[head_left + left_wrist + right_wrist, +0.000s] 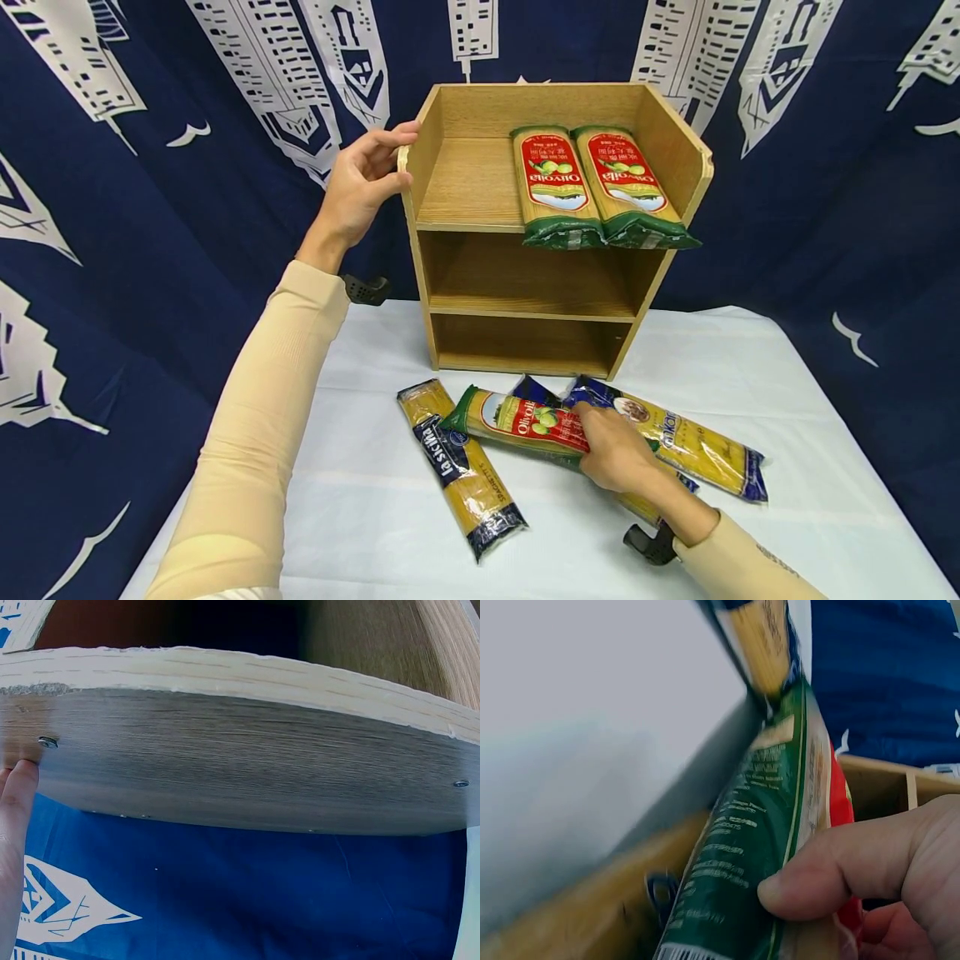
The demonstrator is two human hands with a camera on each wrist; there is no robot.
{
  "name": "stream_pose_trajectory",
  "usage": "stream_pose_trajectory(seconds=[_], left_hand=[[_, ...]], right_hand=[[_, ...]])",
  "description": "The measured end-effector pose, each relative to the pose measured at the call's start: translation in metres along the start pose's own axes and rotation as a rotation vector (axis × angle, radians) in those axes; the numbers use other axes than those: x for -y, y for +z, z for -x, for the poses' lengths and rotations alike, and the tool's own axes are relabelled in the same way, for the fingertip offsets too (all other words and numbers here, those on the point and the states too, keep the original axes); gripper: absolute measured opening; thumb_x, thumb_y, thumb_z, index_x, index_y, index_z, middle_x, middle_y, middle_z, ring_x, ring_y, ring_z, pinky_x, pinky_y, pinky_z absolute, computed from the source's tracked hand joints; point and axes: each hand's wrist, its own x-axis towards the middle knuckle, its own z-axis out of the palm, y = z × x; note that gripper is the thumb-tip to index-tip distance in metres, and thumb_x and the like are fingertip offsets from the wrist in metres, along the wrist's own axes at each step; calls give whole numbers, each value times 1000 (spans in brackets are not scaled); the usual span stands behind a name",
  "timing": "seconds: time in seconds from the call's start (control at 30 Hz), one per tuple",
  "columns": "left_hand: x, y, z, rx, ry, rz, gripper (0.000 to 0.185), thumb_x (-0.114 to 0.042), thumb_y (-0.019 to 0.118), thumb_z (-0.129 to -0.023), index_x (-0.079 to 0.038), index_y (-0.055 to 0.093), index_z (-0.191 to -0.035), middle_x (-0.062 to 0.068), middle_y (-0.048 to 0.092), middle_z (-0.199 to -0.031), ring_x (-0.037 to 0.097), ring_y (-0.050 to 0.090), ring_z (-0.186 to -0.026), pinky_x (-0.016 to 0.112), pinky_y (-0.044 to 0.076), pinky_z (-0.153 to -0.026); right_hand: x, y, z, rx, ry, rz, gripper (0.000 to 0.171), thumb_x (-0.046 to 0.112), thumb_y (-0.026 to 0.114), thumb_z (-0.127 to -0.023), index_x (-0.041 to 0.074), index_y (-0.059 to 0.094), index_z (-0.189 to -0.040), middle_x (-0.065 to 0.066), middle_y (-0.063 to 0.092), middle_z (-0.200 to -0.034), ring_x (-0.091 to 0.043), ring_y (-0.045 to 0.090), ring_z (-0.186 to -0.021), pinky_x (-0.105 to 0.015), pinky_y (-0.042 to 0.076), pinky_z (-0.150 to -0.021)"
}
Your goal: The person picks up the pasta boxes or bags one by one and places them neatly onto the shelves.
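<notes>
A wooden shelf unit (480, 283) stands at the back of the white table (360, 500). Two green-and-red Olivoila pasta packs (555, 187) (626, 183) lie side by side on its top shelf. My left hand (363, 179) holds the shelf's upper left side panel (240, 757), with one finger (15, 810) against the wood. My right hand (618, 450) grips a third green-and-red pasta pack (525, 421) lying on the table in front of the shelf; its thumb (840, 874) presses the pack's green side (750, 892).
A blue-and-yellow pasta pack (457, 467) lies at the left of the pile and another (690, 442) at the right. One more blue pack (534, 389) peeks out underneath. The two lower shelves hold nothing. Blue printed cloth (150, 208) hangs behind.
</notes>
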Motion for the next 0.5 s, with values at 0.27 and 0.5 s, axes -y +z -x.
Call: stream_pose_trajectory(seconds=[0.27, 0.5], left_hand=[[0, -1, 0, 13, 28, 2, 39, 20, 63, -82, 1, 69, -116, 22, 53, -147, 34, 51, -135, 42, 42, -110], [0, -1, 1, 6, 1, 15, 38, 20, 63, -83, 1, 68, -116, 21, 53, -148, 34, 50, -136, 42, 41, -111]], right_hand=[[-28, -16, -10, 19, -83, 33, 53, -13, 71, -67, 4, 64, -118, -9, 70, -105, -35, 62, -102, -56, 41, -91], [-52, -23, -19, -5, -174, 61, 53, -17, 69, -67, 12, 67, -111, -7, 71, -106, -35, 60, -100, -59, 32, -96]])
